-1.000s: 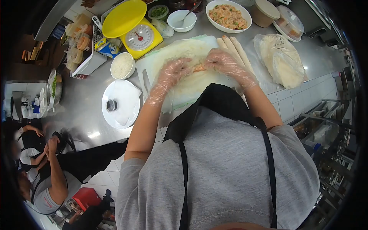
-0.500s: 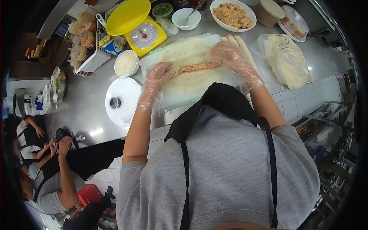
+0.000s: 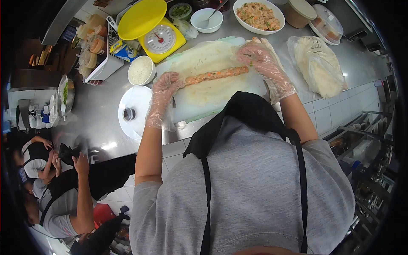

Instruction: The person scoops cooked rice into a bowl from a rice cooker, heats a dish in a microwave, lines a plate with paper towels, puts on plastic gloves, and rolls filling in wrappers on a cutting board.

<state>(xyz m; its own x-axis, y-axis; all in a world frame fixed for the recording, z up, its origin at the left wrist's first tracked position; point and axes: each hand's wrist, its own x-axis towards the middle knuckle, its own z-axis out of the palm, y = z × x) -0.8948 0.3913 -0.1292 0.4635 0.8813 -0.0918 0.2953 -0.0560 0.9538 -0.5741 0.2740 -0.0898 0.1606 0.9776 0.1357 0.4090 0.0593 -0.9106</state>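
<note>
A long strip of minced filling with orange and green bits (image 3: pixel 216 75) lies across a thin pale wrapper sheet (image 3: pixel 208 95) on a cutting board (image 3: pixel 187 110). My left hand (image 3: pixel 165 93), in a clear plastic glove, is at the strip's left end with its fingers curled in. Beyond the strip's right end, my right hand (image 3: pixel 262 63), gloved too, has its fingers bent together near the sheet's edge. Green bits cling near its thumb. What either hand grips is hidden. Pale rolls (image 3: pixel 272 50) lie beside my right hand.
Behind the board stand a yellow scale (image 3: pixel 160 38), a white bowl with a spoon (image 3: pixel 207 26) and a bowl of filling (image 3: pixel 261 19). A rice bowl (image 3: pixel 141 71) and a white lid (image 3: pixel 135 95) are left; bagged wrappers (image 3: pixel 318 70) lie right. Co-workers (image 3: pixel 63 187) stand at left.
My left hand has moved left, showing more of the strip's left end. My right hand has shifted slightly right, baring the strip's right end.
</note>
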